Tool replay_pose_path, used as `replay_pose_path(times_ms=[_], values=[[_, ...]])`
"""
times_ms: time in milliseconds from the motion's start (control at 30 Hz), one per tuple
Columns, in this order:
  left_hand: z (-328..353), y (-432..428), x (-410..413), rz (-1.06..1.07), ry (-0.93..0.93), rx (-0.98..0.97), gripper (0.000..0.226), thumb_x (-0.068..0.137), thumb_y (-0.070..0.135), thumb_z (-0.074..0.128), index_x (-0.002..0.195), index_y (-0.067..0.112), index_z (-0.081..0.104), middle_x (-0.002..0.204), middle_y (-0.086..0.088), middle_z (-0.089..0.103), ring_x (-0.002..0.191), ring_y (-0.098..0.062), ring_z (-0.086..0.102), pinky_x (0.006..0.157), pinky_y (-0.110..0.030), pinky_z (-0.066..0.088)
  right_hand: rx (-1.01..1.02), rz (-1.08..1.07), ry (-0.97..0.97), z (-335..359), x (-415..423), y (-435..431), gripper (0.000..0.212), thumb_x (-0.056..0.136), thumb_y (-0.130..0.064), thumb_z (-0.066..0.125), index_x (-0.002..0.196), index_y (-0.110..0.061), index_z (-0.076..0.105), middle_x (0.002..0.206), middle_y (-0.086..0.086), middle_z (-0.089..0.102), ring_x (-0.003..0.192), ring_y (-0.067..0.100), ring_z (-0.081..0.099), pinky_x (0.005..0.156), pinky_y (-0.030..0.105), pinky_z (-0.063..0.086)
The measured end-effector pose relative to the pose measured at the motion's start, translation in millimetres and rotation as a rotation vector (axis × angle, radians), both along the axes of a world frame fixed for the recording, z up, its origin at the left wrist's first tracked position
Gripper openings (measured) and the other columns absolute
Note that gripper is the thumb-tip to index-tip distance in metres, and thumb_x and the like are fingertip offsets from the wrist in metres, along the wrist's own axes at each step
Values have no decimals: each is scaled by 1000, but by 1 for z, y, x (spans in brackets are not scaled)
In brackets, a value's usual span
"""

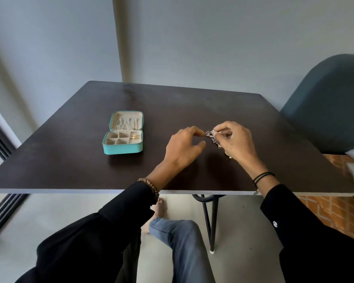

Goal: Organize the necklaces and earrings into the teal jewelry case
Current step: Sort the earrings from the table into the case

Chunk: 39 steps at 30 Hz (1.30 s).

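dangling from a pinching grip of right hand (236, 144), silvery necklace (213, 139) of dark triangular links; left hand (182, 149) grip unclear

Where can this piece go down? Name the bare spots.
Bare table lies left of and before the teal case, between case and left hand, and along the far edge. Crowded: around the jewelry the right hand pinches.

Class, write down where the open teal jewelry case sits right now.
In the head view, the teal jewelry case lies open on the dark table, left of the left hand.
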<state>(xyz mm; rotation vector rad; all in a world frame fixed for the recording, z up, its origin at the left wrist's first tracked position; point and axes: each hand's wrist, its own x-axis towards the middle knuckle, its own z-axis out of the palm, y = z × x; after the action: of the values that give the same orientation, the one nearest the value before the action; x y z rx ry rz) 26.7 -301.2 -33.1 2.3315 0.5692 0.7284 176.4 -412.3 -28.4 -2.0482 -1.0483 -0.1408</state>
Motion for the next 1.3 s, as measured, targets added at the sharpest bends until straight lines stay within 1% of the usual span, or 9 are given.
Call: replay_pose_path(times_ms=[167, 333, 433, 567, 767, 967, 1033, 1167, 1300], values=[[-18, -10, 35, -67, 59, -70, 29, 91, 27, 67, 120, 21, 66, 124, 2, 68, 117, -19, 60, 100, -40, 49, -68, -121, 26, -14, 41, -18, 22, 90, -14, 72, 111, -17, 74, 117, 1, 69, 104, 13, 65, 80, 17, 41], [-23, -11, 53, -66, 7, -135, 29, 91, 25, 68, 119, 20, 66, 119, 0, 67, 114, -16, 59, 99, -38, 50, -107, -123, 106, -30, 63, -19, 37, 94, -18, 70, 131, -15, 65, 132, 2, 64, 118, 15, 61, 93, 22, 42], [-21, -8, 58, -65, -29, -165, 27, 91, 23, 66, 118, 19, 67, 119, 1, 66, 113, -15, 59, 98, -39, 51, -99, -112, 79, -34, 72, -11, 32, 94, -23, 71, 125, -17, 69, 128, 2, 65, 111, 13, 63, 93, 25, 46], [-23, -5, 61, -51, -62, -204, 23, 92, 21, 63, 114, 19, 68, 119, 4, 66, 112, -13, 62, 97, -39, 52, -109, -133, 48, -39, 78, -4, 11, 92, -34, 70, 102, -30, 74, 119, -5, 64, 104, 12, 64, 91, 43, 55], [-28, -2, 61, -45, -106, -213, 20, 94, 19, 63, 113, 19, 69, 120, 5, 66, 111, -13, 61, 97, -38, 52, -57, -122, 36, -44, 77, -7, 6, 93, -29, 70, 88, -29, 71, 108, -8, 68, 101, 13, 65, 89, 41, 54], [-27, -2, 58, -55, -127, -253, 17, 93, 19, 65, 109, 23, 70, 122, 3, 66, 94, -5, 65, 94, -33, 54, 46, -88, 213, -37, 68, -16, 10, 95, -25, 69, 100, -19, 76, 100, -10, 73, 94, 0, 66, 80, 8, 47], [-27, -3, 57, -54, -136, -243, 16, 93, 18, 65, 107, 22, 72, 121, 3, 66, 89, -4, 63, 92, -30, 53, 67, -77, 229, -37, 64, -19, 10, 96, -25, 68, 101, -19, 76, 99, -11, 74, 95, 0, 67, 87, 13, 49], [-26, -5, 54, -48, -164, -245, 16, 92, 17, 65, 105, 20, 74, 114, 8, 69, 100, -10, 63, 91, -28, 51, 97, -76, 273, -40, 54, -27, 10, 97, -27, 68, 101, -20, 74, 100, -9, 75, 99, 4, 69, 90, 21, 52], [-22, -9, 42, 25, -259, -434, 14, 92, 15, 66, 102, 18, 76, 106, 9, 74, 94, 0, 66, 80, -6, 46, 129, -110, 343, -40, 39, -38, 14, 99, -26, 64, 106, -17, 72, 99, -4, 74, 94, 8, 69, 86, 25, 54]])
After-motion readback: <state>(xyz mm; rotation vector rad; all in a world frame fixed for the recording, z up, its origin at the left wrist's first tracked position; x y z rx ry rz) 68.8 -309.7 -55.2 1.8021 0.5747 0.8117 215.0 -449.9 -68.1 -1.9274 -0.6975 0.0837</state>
